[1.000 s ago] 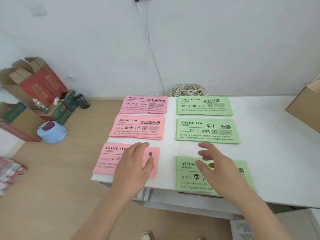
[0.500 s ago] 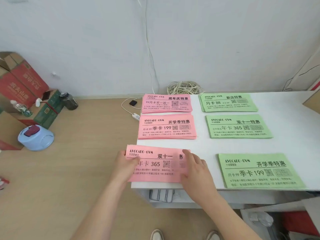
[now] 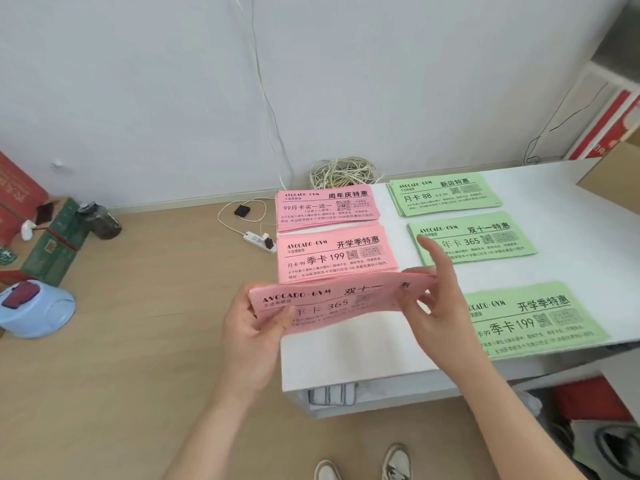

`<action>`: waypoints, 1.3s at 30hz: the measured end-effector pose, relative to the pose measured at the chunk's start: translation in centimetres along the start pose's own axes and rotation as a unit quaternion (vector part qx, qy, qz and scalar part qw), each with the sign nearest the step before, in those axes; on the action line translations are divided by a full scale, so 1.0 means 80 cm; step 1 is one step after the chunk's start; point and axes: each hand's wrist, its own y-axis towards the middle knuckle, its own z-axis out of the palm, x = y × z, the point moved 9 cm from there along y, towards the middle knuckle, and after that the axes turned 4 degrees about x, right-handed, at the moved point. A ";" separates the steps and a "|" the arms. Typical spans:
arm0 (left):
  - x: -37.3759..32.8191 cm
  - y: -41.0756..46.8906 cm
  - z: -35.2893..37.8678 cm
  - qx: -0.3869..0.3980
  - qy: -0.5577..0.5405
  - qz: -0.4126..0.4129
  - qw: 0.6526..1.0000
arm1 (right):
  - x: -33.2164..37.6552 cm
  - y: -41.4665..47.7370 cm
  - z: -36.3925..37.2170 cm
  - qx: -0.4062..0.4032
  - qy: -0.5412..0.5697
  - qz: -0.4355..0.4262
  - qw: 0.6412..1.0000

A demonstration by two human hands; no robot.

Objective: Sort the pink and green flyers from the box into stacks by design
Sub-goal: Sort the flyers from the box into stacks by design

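Pink 365 flyer stack (image 3: 332, 303) was pinched by left hand (image 3: 249, 334), right hand (image 3: 440, 306) fingers (image 3: 432, 252); five stacks (image 3: 327, 209) beyond looked sorted, nearly done.

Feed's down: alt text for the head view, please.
The left hand and right hand hold a pink paper flyer stack by its ends above the white table. Two pink flyer stacks and three green flyer stacks lie on it.

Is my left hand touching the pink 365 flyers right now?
Touching. The head view shows the left hand gripping the left end of the pink 365 flyers, with its thumb lying over the printed face.
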 end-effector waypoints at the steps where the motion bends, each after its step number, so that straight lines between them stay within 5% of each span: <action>1: 0.000 0.001 0.006 0.016 -0.013 0.004 1.000 | 0.003 -0.002 -0.004 -0.012 -0.003 -0.023 1.000; 22: 0.078 0.011 0.038 0.035 0.010 -0.040 0.999 | -0.055 -0.032 0.002 -0.136 0.018 -0.040 0.990; 32: 0.076 0.008 0.032 0.013 0.065 -0.048 0.997 | -0.074 -0.037 0.006 -0.118 0.079 0.046 0.989; 39: 0.075 -0.006 0.012 -0.011 0.105 -0.108 0.988 | -0.081 -0.033 -0.007 -0.051 -0.051 0.175 0.982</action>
